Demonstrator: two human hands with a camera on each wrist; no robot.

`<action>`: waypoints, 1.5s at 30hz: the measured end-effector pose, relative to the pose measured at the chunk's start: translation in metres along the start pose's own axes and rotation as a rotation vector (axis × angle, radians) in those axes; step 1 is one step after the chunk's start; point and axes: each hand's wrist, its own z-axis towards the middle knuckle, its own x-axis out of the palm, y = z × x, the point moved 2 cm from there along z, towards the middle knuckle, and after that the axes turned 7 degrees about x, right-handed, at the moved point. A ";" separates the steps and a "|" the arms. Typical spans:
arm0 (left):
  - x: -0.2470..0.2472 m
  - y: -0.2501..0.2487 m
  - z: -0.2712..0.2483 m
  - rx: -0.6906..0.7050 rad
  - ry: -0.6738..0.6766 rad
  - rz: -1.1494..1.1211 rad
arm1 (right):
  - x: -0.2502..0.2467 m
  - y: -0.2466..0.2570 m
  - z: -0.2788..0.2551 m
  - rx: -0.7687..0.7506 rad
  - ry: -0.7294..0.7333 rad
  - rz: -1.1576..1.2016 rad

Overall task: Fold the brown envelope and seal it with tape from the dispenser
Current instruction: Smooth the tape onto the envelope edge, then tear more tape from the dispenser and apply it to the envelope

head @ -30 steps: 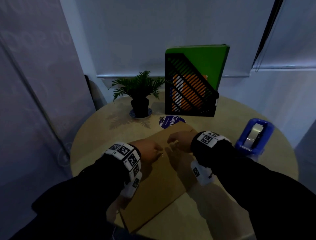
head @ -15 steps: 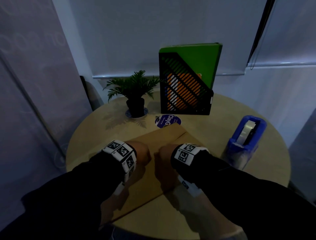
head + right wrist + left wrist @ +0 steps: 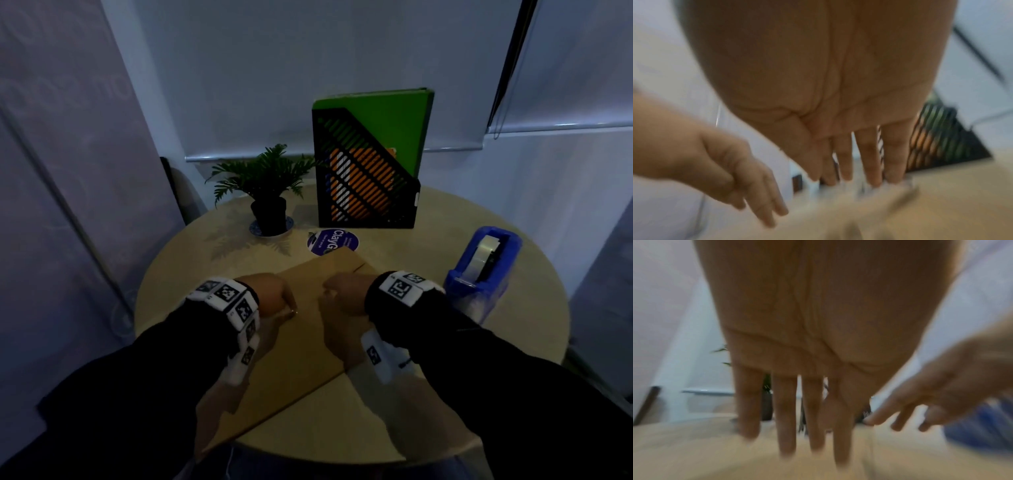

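Observation:
The brown envelope lies slantwise on the round table, its near corner past the front edge. Both hands hover over its middle. My left hand points its straight fingers down at the paper. My right hand sits a hand's width to the right, and its fingers are also straight above the envelope. Neither hand holds anything. Blur hides whether the fingertips touch the paper. The blue tape dispenser stands at the table's right, beyond my right wrist.
A black mesh file holder with green and orange folders stands at the back. A small potted plant is to its left. A round purple sticker lies just past the envelope's far corner. Walls close in behind.
Both hands drew back toward me over the envelope and came close together. Since then they have parted a little sideways. The dispenser has not moved.

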 end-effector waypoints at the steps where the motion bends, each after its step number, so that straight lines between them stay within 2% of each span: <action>1: -0.007 0.001 -0.004 -0.018 -0.082 -0.059 | -0.009 -0.006 -0.009 -0.009 -0.057 0.005; 5: -0.032 -0.016 -0.011 0.046 -0.425 -0.287 | -0.039 -0.039 -0.033 -0.026 -0.389 0.091; 8: -0.042 -0.051 -0.008 0.165 -0.592 -0.366 | -0.051 -0.062 -0.046 0.023 -0.491 0.099; 10: -0.045 -0.080 -0.002 0.246 -0.637 -0.382 | -0.056 -0.081 -0.056 0.046 -0.525 0.119; 15: -0.038 -0.141 0.021 0.386 -0.607 -0.489 | -0.062 -0.128 -0.072 0.153 -0.530 0.181; 24: -0.026 -0.184 0.051 0.405 -0.548 -0.705 | -0.058 -0.208 -0.066 0.351 -0.617 0.365; 29: -0.019 -0.191 0.061 0.422 -0.432 -0.823 | -0.052 -0.219 -0.057 0.384 -0.543 0.447; 34: -0.014 -0.194 0.070 0.459 -0.293 -1.095 | -0.048 -0.225 -0.045 0.396 -0.505 0.382; 37: -0.014 -0.195 0.072 0.473 -0.278 -1.171 | -0.049 -0.227 -0.038 0.415 -0.460 0.354; 40: -0.013 -0.201 0.075 0.470 -0.271 -1.235 | -0.051 -0.232 -0.031 0.435 -0.499 0.400; 45: -0.014 -0.209 0.082 0.473 -0.276 -1.216 | -0.056 -0.235 -0.023 0.477 -0.476 0.341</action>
